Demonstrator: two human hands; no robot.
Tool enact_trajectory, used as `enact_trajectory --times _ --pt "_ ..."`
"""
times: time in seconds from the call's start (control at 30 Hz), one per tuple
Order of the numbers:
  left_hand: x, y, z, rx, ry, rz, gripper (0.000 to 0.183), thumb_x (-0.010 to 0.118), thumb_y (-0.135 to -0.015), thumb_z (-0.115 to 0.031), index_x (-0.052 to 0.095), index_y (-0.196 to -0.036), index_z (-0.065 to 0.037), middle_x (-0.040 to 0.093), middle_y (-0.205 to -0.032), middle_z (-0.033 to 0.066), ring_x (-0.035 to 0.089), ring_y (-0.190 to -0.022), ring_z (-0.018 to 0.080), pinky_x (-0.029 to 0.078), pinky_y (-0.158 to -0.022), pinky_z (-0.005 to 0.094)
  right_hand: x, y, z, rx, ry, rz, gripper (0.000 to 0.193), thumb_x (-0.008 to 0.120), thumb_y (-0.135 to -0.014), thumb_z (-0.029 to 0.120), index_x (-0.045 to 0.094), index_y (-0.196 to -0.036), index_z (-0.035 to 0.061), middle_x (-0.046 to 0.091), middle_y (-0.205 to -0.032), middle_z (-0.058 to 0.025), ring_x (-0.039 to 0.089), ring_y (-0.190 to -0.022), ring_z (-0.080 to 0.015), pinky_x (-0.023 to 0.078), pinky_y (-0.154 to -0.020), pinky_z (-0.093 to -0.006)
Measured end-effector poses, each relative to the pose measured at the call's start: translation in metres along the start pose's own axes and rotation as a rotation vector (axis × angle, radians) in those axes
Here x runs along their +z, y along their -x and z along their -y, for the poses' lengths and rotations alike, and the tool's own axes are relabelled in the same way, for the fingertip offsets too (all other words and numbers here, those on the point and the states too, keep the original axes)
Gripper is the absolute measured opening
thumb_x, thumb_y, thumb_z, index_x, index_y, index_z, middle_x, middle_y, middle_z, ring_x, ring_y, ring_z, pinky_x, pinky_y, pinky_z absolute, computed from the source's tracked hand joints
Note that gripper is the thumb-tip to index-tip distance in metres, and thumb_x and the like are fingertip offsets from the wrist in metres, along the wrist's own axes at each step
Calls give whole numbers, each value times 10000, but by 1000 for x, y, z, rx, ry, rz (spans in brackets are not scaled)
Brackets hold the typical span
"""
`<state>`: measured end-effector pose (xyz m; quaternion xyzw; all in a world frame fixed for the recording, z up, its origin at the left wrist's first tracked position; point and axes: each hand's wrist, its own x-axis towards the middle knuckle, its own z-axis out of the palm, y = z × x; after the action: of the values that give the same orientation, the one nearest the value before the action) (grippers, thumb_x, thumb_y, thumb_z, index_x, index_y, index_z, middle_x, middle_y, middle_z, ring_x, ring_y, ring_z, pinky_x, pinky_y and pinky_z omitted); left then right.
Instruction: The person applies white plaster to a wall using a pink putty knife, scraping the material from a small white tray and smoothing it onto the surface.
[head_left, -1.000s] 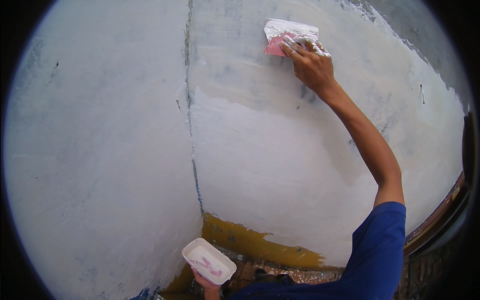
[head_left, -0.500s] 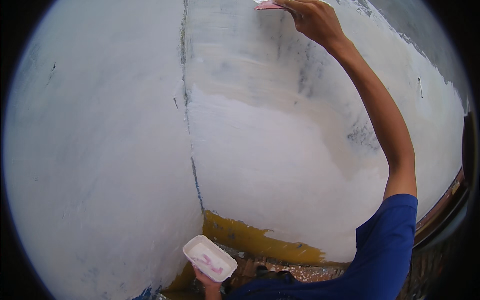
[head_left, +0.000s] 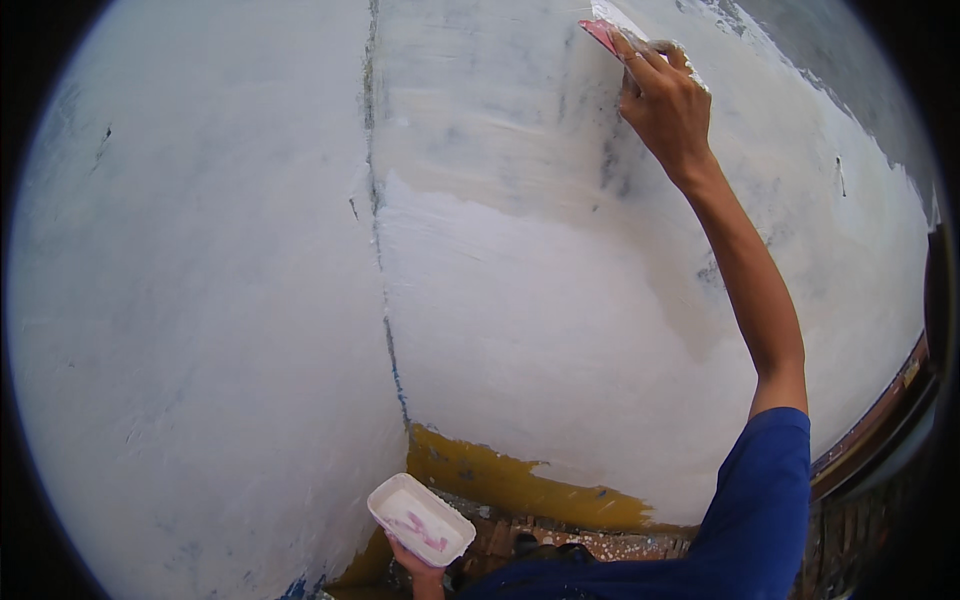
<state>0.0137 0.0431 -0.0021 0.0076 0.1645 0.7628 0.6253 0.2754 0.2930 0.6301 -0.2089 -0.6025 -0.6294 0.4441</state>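
Note:
My right hand [head_left: 672, 105] is stretched up to the wall [head_left: 540, 290], fingers closed on a putty knife [head_left: 603, 38] with a pink-red part and white putty on it. The knife is against the upper wall or just off it; I cannot tell which. Low down, near the corner, my left hand [head_left: 416, 567] grips a white plastic tub [head_left: 382, 492] from beneath its near left edge. White putty [head_left: 410, 505] with pinkish streaks lies inside the tub. The wall on the right is coated white, with greyish, thinly covered patches above.
A dark crack [head_left: 391, 350] runs down the corner between the two walls. An ochre strip [head_left: 500, 480] borders the wall's foot above a speckled floor [head_left: 620, 547]. Bare grey wall [head_left: 845, 50] shows at top right, and a dark edge [head_left: 880, 420] stands at far right.
My right hand has come lower and to the right with the putty knife, which is now tilted more steeply. My left hand and the tub have stayed nearly in place.

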Motion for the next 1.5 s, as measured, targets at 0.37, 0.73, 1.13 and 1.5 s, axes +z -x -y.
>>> enact_trajectory --times 0.37,0.73,1.13,1.5 --pt "6 -3 3 -8 -77 112 676 349 -895 -695 339 -1473 -345 436 -1424 -34 387 -1329 365 387 -972 665 43 0 14 -36 -19 186 485 626 -742 -22 669 -1200 131 732 -1002 -64 678 -950 -255 583 -683 -354" --pt "1 -1 -2 61 2 55 645 354 -906 -678 346 -1466 -358 442 -1411 -19 417 -1304 380 418 -948 671 -28 19 44 135 -321 535 410 612 -722 -26 716 -1082 138 700 -880 -83 669 -799 -268 543 -665 -389" --pt "17 11 7 25 120 52 700 419 -904 -634 326 -1493 -266 399 -1486 51 413 -1322 392 386 -1003 669 29 -16 17 -117 -70 370 463 630 -747 -55 701 -1162 139 736 -924 -81 670 -908 -231 592 -703 -366" --pt "2 8 0 64 -10 34 703 343 -904 -685 332 -1474 -274 446 -1407 52 422 -1289 415 371 -1010 672 20 74 14 -279 -89 327 518 628 -754 -18 649 -1240 160 716 -1097 -51 652 -1056 -228 496 -904 -418"
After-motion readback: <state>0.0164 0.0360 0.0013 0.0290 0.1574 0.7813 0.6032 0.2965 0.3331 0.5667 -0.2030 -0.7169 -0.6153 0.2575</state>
